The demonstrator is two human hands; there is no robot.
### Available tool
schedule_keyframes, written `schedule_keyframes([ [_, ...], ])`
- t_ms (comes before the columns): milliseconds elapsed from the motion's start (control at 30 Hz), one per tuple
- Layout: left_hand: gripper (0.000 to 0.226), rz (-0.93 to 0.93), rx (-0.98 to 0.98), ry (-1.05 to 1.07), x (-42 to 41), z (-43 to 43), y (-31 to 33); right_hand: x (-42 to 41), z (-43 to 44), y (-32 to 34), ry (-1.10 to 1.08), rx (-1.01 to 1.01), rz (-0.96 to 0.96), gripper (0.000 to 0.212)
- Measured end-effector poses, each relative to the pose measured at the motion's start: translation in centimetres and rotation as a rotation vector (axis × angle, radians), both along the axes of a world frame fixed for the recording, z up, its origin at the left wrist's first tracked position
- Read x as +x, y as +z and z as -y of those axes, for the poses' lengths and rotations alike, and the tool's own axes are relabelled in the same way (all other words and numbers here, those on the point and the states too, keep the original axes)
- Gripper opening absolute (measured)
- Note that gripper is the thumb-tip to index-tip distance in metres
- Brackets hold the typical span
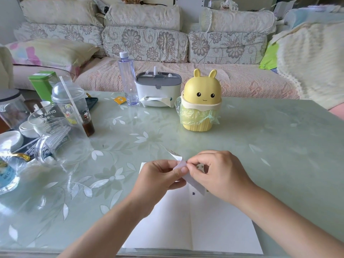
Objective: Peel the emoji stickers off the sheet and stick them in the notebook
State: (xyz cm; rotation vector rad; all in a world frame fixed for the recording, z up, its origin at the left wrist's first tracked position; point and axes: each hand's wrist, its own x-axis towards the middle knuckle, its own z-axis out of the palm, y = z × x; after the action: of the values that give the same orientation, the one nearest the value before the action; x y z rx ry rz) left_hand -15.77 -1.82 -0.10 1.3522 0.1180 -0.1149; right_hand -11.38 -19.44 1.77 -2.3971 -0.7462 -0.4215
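White sheet (194, 182) is up off the table, its far end curling. The left hand (160, 175) pinches it between thumb and fingers, and the right hand (219, 174) nips its edge with thumb and forefinger — whether a sticker is caught there, can't tell. Beneath them, near edge, the notebook (214, 229) lies open on the green table (270, 138). Far centre sits a yellow bin (202, 101) — left of it, a bottle (128, 79).
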Motion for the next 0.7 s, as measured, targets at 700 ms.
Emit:
schedule_keyframes([
  [700,0.027,-0.038,-0.096,-0.074,-0.61,0.51,0.0,-0.47,0.33,0.36,0.048,0.147,-0.215,0.033],
])
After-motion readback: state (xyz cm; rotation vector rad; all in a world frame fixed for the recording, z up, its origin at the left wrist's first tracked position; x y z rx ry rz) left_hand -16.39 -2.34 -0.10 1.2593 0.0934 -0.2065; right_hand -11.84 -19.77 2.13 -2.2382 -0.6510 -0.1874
